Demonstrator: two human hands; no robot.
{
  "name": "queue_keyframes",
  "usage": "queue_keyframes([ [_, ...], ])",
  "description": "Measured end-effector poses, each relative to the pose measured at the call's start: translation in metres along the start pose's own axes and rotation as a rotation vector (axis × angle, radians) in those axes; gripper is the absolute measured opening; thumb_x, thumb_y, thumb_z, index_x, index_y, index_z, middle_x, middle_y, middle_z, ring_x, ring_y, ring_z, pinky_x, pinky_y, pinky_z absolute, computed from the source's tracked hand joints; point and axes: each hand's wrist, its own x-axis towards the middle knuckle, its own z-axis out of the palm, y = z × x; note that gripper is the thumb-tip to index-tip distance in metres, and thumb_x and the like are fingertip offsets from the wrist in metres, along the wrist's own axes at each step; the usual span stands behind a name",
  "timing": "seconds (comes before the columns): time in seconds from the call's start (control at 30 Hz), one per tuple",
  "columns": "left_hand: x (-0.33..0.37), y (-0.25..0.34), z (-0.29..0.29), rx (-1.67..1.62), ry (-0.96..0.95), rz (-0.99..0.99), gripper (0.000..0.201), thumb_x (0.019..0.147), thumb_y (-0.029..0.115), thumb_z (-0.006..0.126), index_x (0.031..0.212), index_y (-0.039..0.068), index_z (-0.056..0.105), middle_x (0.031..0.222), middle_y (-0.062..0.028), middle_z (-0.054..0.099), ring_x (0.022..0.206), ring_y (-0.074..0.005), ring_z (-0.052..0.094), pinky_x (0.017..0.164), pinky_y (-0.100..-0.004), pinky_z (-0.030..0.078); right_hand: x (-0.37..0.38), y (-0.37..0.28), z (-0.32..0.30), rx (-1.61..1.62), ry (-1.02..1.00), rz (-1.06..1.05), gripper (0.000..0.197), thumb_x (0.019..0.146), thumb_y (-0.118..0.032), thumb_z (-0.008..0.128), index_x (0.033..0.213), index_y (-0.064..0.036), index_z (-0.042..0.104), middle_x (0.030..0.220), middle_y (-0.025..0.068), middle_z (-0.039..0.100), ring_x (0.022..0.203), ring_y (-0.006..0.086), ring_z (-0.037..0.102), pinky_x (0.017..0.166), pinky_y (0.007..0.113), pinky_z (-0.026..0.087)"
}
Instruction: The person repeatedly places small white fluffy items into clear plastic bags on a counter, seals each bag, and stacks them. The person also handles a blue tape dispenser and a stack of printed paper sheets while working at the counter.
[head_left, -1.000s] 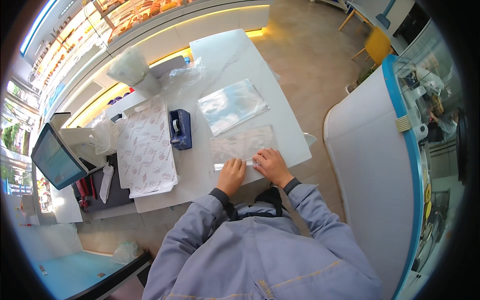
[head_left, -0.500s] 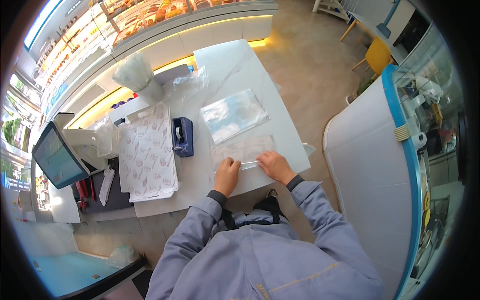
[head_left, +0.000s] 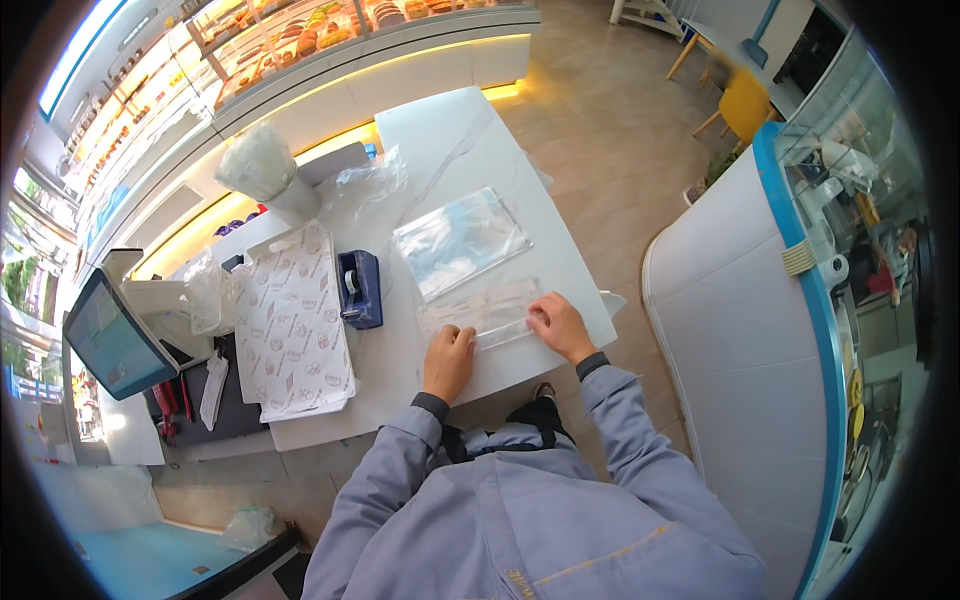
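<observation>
A clear, flat plastic bag (head_left: 488,306) lies on the white marbled table in front of me. At its near left corner, my left hand (head_left: 450,362) is closed, fingertips pinching the bag's edge. My right hand (head_left: 562,328) is closed in a pinch at the bag's right edge, a little farther from me than the left. Just beyond lies a stack of clear plastic bags (head_left: 462,243), reflecting blue and white light. Left of both stands a dark blue tape dispenser (head_left: 360,290) with a roll of tape in it.
Printed white paper sheets (head_left: 290,330) are stacked left of the dispenser. A touchscreen register (head_left: 118,325) stands farther left. Behind are a container of bagged items (head_left: 262,170) and crumpled clear plastic (head_left: 370,178). A white, blue-topped counter (head_left: 735,290) curves along my right.
My right hand has shifted right and away from me along the bag's right side, widening the space between my hands. My left hand stays at the near left corner. The view has tilted slightly.
</observation>
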Motion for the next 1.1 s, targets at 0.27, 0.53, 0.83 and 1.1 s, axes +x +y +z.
queue_keyframes([
  [0.27,0.002,0.002,0.003,0.083,0.149,0.24,0.026,0.079,0.004,0.069,0.105,0.008,0.068,0.103,-0.0104,0.061,0.095,-0.0302,0.059,0.082,-0.0396,0.049,-0.014,-0.004,0.021,-0.18,0.267,-0.111,0.016,0.078,-0.014,0.075,0.089,-0.0085,0.064,0.097,0.0063,0.057,0.098,0.0307,0.055,0.086,0.042,0.044],
  [0.53,0.0,0.003,0.022,-0.185,0.181,0.127,0.024,0.077,-0.003,0.07,0.099,0.006,0.074,0.099,-0.0095,0.062,0.093,-0.0296,0.057,0.081,-0.0381,0.048,-0.021,-0.05,0.065,-0.258,0.256,-0.31,0.015,0.081,-0.016,0.068,0.095,-0.0115,0.066,0.103,0.0038,0.06,0.102,0.0266,0.055,0.09,0.044,0.041],
  [0.83,-0.001,0.004,0.015,-0.19,0.144,0.12,0.015,0.082,0.001,0.071,0.096,0.006,0.074,0.1,-0.0098,0.063,0.089,-0.0298,0.058,0.078,-0.0388,0.049,-0.026,-0.019,0.048,-0.225,0.242,-0.348,0.015,0.081,-0.011,0.07,0.096,-0.0077,0.071,0.103,0.0069,0.062,0.099,0.0279,0.057,0.083,0.039,0.048],
  [1.1,0.0,0.005,0.018,-0.211,0.144,0.112,0.011,0.081,0.001,0.072,0.091,0.006,0.074,0.096,-0.0097,0.062,0.088,-0.0294,0.058,0.077,-0.0388,0.048,-0.032,0.009,0.02,-0.219,0.338,-0.289,0.018,0.084,-0.005,0.068,0.101,-0.0037,0.071,0.106,0.0121,0.061,0.099,0.0316,0.056,0.087,0.041,0.049],
])
